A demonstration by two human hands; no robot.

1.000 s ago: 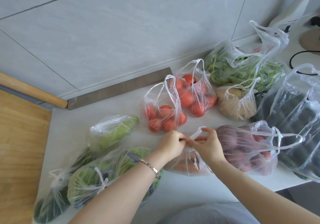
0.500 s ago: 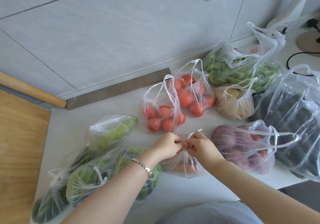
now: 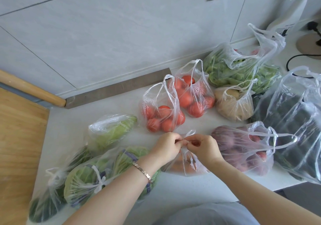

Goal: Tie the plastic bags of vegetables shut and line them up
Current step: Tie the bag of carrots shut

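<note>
By the front edge of the white worktop (image 3: pixel 112 106) I see left hand (image 3: pixel 165 147) and right hand (image 3: pixel 205 148) pinching handles (image 3: pixel 190 133) of the clear orange-filled plastic bag (image 3: pixel 189 167) — the tie lies midway between them.

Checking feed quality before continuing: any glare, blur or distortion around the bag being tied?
Head view: soft even light, faint shadows; left hand, right hand and the bag they pinch look sharp, little glare; wide-angle stretching toward the edges.

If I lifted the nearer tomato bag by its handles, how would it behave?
The tomato bag would probably sag and swing: its thin film looks limp and crinkled. It likely feels heavy for its size, with several tomatoes filling the bottom. Its handles are untied, so tipped, tomatoes might roll out.
</note>
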